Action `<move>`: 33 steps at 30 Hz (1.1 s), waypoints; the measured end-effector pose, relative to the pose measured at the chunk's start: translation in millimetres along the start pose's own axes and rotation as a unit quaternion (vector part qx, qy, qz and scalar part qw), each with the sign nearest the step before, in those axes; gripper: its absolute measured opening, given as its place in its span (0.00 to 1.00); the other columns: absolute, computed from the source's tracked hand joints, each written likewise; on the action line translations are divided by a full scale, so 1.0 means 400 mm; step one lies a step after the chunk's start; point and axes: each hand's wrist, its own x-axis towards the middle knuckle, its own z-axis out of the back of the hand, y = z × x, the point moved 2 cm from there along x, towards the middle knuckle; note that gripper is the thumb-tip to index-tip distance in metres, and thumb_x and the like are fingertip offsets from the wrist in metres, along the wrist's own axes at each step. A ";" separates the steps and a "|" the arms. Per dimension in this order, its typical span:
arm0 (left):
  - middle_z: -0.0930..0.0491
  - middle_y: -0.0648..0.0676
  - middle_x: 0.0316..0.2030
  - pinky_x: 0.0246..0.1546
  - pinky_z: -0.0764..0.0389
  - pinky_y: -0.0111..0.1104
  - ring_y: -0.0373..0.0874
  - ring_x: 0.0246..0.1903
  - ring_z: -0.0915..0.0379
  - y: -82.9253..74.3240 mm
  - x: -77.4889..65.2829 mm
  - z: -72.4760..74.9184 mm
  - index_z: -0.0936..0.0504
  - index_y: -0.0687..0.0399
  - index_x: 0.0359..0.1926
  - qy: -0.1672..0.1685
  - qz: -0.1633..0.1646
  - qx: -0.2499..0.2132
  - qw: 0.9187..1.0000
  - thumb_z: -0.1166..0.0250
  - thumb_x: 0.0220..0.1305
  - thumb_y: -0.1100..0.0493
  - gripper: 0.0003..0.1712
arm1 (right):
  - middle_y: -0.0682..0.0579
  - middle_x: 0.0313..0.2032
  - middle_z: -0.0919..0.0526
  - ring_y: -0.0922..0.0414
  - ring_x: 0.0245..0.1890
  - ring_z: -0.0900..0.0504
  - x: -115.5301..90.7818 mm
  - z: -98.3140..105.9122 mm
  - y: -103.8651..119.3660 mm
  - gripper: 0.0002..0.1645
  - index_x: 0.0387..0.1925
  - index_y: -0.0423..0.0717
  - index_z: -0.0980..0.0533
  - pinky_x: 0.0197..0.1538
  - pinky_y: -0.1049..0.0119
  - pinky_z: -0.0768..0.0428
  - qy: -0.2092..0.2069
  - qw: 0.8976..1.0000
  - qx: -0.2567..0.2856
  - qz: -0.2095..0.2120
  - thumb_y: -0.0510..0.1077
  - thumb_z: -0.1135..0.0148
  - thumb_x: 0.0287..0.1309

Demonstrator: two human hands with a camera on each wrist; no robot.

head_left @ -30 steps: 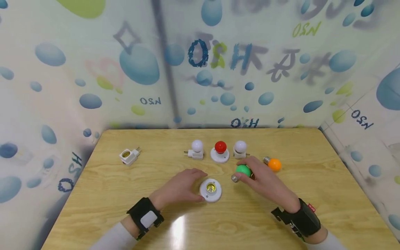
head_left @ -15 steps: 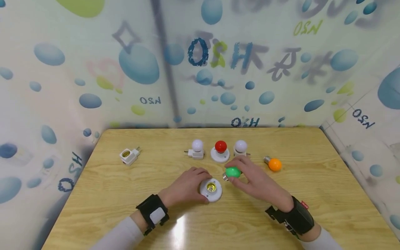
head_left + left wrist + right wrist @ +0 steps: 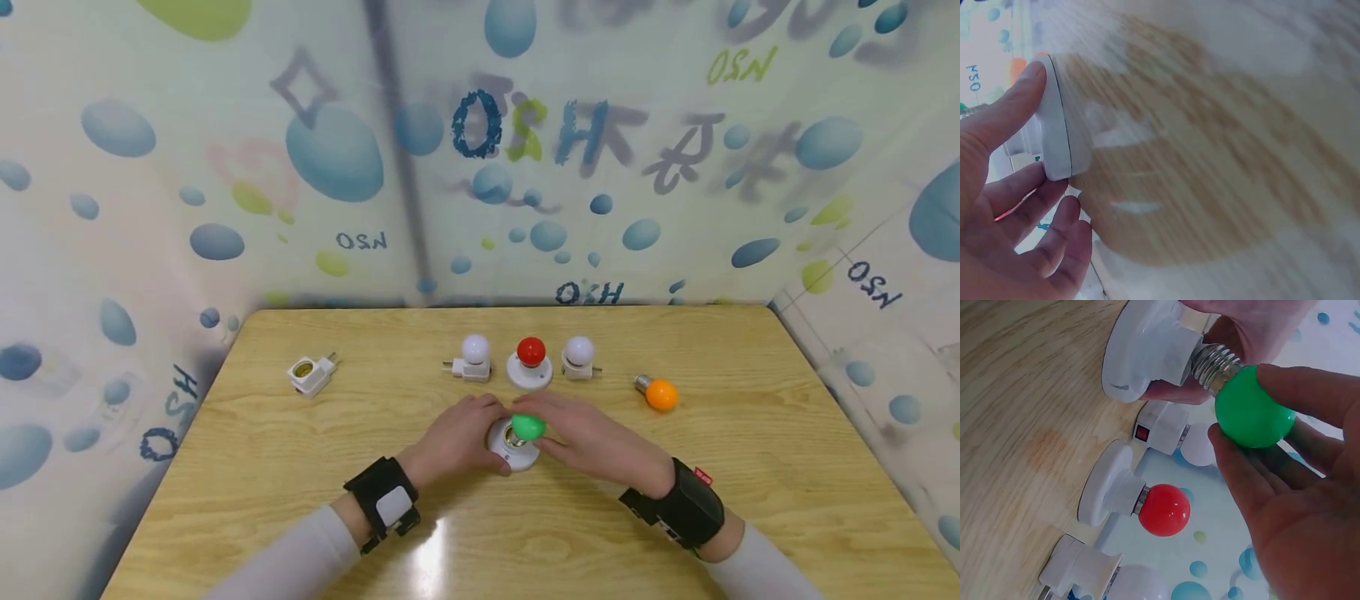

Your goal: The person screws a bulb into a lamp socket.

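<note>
A green light bulb (image 3: 528, 427) is pinched between the thumb and fingers of my right hand (image 3: 592, 437). Its metal screw cap (image 3: 1215, 362) points toward the white round lamp holder (image 3: 519, 460) and meets the holder's mouth at a tilt, as the right wrist view shows. My left hand (image 3: 463, 437) grips this holder's base from the left, with thumb on one side and fingers on the other. In the left wrist view the base (image 3: 1057, 125) sits between thumb and fingertips on the table. How deep the cap sits in the holder cannot be told.
Behind the hands stand a red bulb (image 3: 531, 352) in a round holder and white bulbs (image 3: 476, 349) in plug-in sockets. An orange bulb (image 3: 662, 395) lies at right. A bulbless plug socket (image 3: 311, 375) lies far left. A patterned curtain (image 3: 337, 167) rises behind the wooden table (image 3: 315, 442).
My right hand has carried the green bulb leftward to the round holder's mouth. My left hand has moved slightly right and closed around the holder, which has shifted a little away and right.
</note>
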 end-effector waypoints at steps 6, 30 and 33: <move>0.24 0.48 0.47 0.42 0.26 0.34 0.43 0.41 0.30 0.000 0.000 -0.002 0.22 0.54 0.55 -0.005 0.013 0.015 1.000 0.26 0.39 0.35 0.44 | 0.52 0.59 0.27 0.58 0.57 0.28 0.017 -0.010 0.001 0.28 0.61 0.44 0.28 0.56 0.65 0.26 0.005 0.998 -0.039 0.041 0.37 0.35 0.57; 0.23 0.46 0.45 0.39 0.26 0.33 0.43 0.40 0.31 -0.007 0.006 0.002 0.20 0.51 0.48 -0.014 0.024 0.032 0.999 0.26 0.38 0.33 0.39 | 0.61 0.31 0.32 0.65 0.30 0.33 0.062 -0.037 -0.012 0.33 0.39 0.50 0.28 0.32 0.74 0.28 -0.037 0.987 -0.158 0.004 0.71 0.35 0.43; 0.23 0.47 0.45 0.40 0.26 0.33 0.43 0.40 0.30 -0.008 0.006 -0.001 0.20 0.51 0.48 -0.019 0.023 0.032 0.999 0.26 0.38 0.34 0.38 | 0.57 0.38 0.24 0.62 0.35 0.27 0.062 -0.039 -0.016 0.44 0.49 0.47 0.28 0.37 0.70 0.24 -0.017 0.987 -0.155 -0.036 0.76 0.39 0.42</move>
